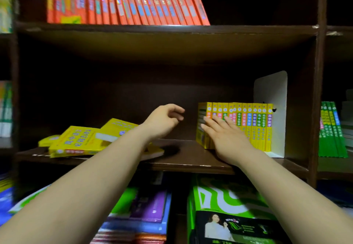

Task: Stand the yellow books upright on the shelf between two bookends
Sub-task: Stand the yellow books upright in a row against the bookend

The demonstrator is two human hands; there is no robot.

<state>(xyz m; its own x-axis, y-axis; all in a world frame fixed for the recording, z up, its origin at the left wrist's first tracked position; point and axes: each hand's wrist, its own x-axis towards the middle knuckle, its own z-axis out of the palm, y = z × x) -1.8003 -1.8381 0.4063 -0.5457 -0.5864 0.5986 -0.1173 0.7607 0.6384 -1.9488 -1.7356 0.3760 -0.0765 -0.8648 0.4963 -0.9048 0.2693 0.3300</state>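
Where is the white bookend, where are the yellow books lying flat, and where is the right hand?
white bookend (271, 91), head view, on its upright plate.
flat yellow books (76, 140), head view, on the top cover.
right hand (227, 138), head view, on its back.

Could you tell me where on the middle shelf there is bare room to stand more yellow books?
Bare dark wooden shelf lies between the flat yellow book pile and the upright yellow book row against the white metal bookend. The left end is crowded.

Two bare forearms, sleeveless to the frame edge, no rings or watch.
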